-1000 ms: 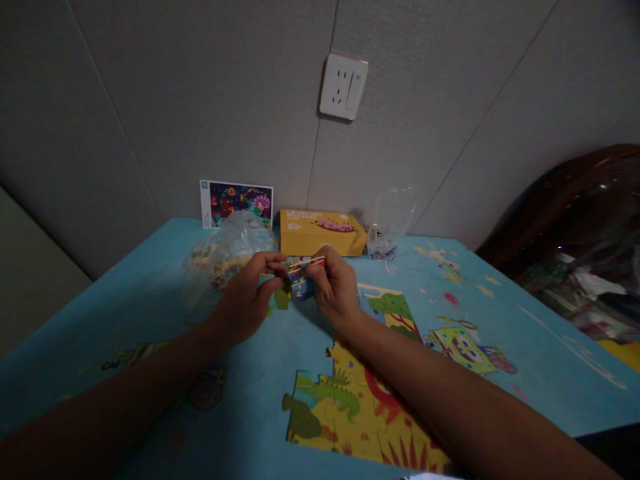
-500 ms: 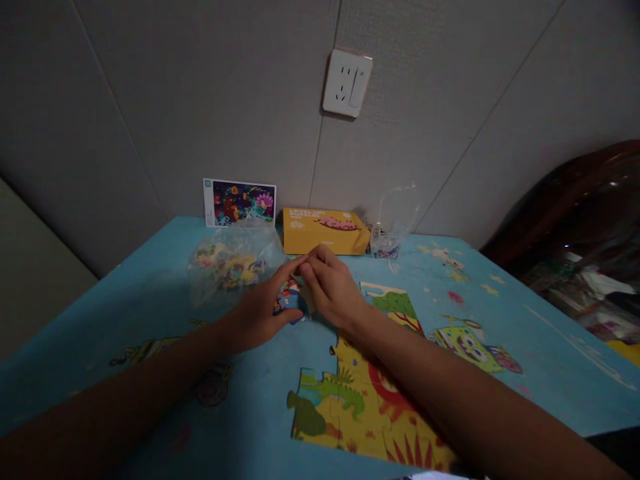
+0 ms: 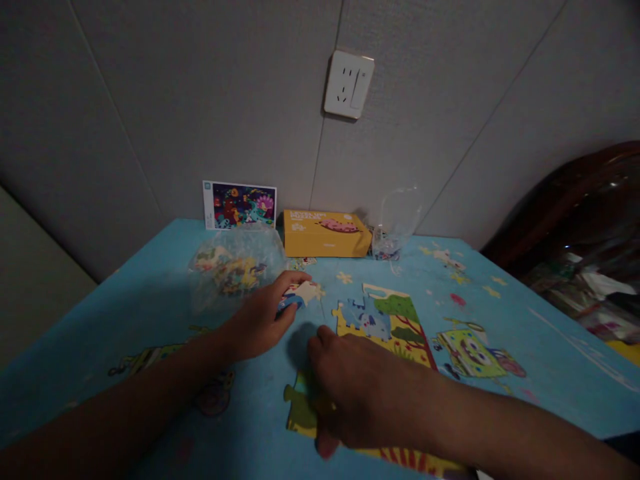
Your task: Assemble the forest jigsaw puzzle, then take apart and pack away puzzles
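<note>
My left hand (image 3: 267, 319) is closed around a small stack of jigsaw pieces (image 3: 301, 293), above the blue cover left of the middle. The top piece shows a pale blank face, and blue printed edges stick out beneath it. My right hand (image 3: 363, 387) is low over a partly joined jigsaw puzzle (image 3: 410, 337), its fingers curled and the thumb pointing down. The fingertips are partly hidden, and what lies under them cannot be made out. On the puzzle a blue elephant, green trees and yellow ground show around the hand.
A clear plastic bag of loose pieces (image 3: 235, 270) lies at left, before a picture card (image 3: 240, 205) against the wall. A yellow puzzle box (image 3: 326, 235) stands at the back, with another clear bag (image 3: 395, 223) on its right. The tablecloth (image 3: 150, 287) has cartoon prints.
My hands were together near the box; my right hand has moved down and nearer, over the puzzle's lower left part. The elephant section is now uncovered. My left hand stays about where it was.
</note>
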`<state>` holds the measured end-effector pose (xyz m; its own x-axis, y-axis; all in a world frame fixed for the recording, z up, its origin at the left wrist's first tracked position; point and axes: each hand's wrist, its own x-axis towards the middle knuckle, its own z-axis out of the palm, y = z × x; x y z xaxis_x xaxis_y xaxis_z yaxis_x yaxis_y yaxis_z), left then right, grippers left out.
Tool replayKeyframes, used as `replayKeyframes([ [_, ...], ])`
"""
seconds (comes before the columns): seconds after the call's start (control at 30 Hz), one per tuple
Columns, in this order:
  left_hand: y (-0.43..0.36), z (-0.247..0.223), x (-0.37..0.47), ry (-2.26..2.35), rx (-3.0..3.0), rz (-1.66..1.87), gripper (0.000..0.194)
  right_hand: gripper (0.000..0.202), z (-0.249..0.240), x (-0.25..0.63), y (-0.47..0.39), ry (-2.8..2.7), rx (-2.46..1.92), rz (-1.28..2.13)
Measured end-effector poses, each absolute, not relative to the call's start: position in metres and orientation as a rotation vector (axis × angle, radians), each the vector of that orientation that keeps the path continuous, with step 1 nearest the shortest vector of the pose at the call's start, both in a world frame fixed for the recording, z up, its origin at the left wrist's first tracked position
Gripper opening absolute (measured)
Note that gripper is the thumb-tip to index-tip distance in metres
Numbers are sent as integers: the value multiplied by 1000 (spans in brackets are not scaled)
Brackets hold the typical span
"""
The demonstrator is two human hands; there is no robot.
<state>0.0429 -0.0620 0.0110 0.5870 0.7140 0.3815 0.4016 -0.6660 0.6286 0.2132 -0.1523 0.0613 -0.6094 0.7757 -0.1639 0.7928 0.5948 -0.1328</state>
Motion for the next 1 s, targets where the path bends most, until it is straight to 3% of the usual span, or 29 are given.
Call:
replayKeyframes([
  [0.2, -57, 15, 42, 909, 2291, 966, 41, 62, 59, 214, -120, 2801, 1309, -468],
  [0.37, -55, 14, 41, 842, 2247, 936, 34, 68, 47, 230, -107, 2903, 1304, -884],
  [0.53, -58, 17, 42, 918, 2005, 883, 37, 34, 25, 230, -97, 3064, 1366, -1376],
  [0.63, -57, 19, 42, 896, 1916, 942, 41, 23, 18, 228, -92, 3104, 1597, -1350],
  [0.8, -56, 18, 45, 866, 2022, 886, 36, 31, 15, 230, -88, 3125, 1945, -1182],
  [1.0, -56, 18, 44, 1005, 2003, 976, 29, 29, 13, 236, -81, 3100, 2272, -1303],
])
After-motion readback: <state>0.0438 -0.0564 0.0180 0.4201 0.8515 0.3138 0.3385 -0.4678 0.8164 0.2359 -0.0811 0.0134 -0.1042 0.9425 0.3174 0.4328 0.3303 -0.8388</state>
